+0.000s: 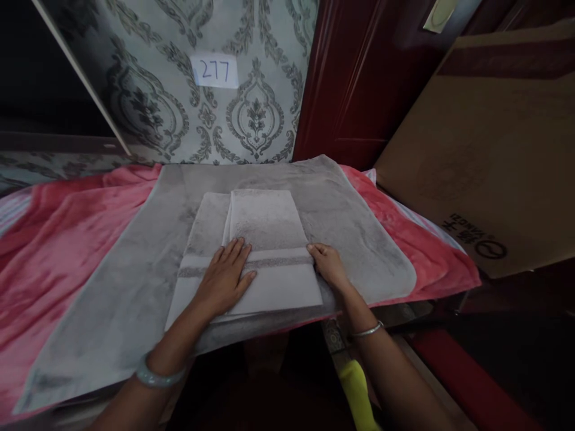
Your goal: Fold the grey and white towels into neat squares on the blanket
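1. A pink-red blanket (pixel 103 221) covers the surface before you, and on it a large grey cloth (pixel 135 281) is spread out, its right front corner rounded.
2. Behind the surface you face a wall (pixel 256 117) in patterned grey wallpaper, with a paper label (pixel 215 70) reading 277 fixed to it.
3. A dark panel (pixel 49 78) with a pale frame edge fills your upper left; a dark red door (pixel 354 78) stands right of the wallpaper.
4. At your far right a cardboard box (pixel 489 137), printed YANGZI, leans at a tilt just beside the blanket.
5. Count one folded grey towel (pixel 265 221), lying on the middle of the grey cloth; a narrower upper part rests over a wider one, and a darker stripe crosses both.
6. Count two hands, both on the towel. Your left hand (pixel 226 276) lies flat on it, fingers extended and close together, thumb apart.
7. Your right hand (pixel 330 264) is at the towel's right edge, its thumb and forefinger pinching that edge, the other fingers curled.
8. Count two bracelets: a thick pale green bangle (pixel 155 374) on your left arm, a thin silvery one (pixel 368 330) on your right.
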{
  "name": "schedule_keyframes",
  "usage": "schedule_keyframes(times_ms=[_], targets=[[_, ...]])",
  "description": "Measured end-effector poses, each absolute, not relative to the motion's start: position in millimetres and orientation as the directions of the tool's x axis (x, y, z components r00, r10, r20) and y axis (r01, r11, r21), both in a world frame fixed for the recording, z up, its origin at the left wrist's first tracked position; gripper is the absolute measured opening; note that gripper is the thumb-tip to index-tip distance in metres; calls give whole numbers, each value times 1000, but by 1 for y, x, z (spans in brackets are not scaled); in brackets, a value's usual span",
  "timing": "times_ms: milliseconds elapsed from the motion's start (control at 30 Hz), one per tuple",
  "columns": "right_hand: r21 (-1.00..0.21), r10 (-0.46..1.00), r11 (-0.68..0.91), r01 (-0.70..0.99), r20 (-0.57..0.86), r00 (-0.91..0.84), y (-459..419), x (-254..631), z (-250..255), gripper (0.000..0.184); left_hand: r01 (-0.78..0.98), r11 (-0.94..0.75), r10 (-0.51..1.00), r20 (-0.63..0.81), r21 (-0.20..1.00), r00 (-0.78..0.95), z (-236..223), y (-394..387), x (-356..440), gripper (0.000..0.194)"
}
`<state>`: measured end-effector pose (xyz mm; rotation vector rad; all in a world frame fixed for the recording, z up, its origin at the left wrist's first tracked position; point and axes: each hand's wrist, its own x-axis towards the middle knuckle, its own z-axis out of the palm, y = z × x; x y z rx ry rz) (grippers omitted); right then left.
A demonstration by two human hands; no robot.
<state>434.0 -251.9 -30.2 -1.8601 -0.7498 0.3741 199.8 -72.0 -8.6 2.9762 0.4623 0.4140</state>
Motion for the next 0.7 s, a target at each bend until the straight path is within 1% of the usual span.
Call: schedule_keyframes(times_ms=[133,300,367,500,567,700], targets=[[-920,704,-239,310,56,708,-257,433,-25,45,280,-949,309,261,142,914,-10,-72,201,63],[-928,776,-256,270,-31,630,-259,436,-21,45,287,-945,319,257,156,912,-11,-71,201,63],[-916,759,-264,301,-5,651,-259,436,-23,46,285,-945,320,264,162,910,-12,-71,201,63],[-901,690,-238,363,106,716,-257,434,-30,47,291,-943,326,260,162,909,-12,-71,202,64],[-917,679,-226,329,94,728,-257,433,-30,47,296,-941,329,249,163,911,-11,-71,202,65],[-954,699,-216,207,-3,715,-260,431,-25,48,286,-944,321,263,162,910,-12,-71,201,64]])
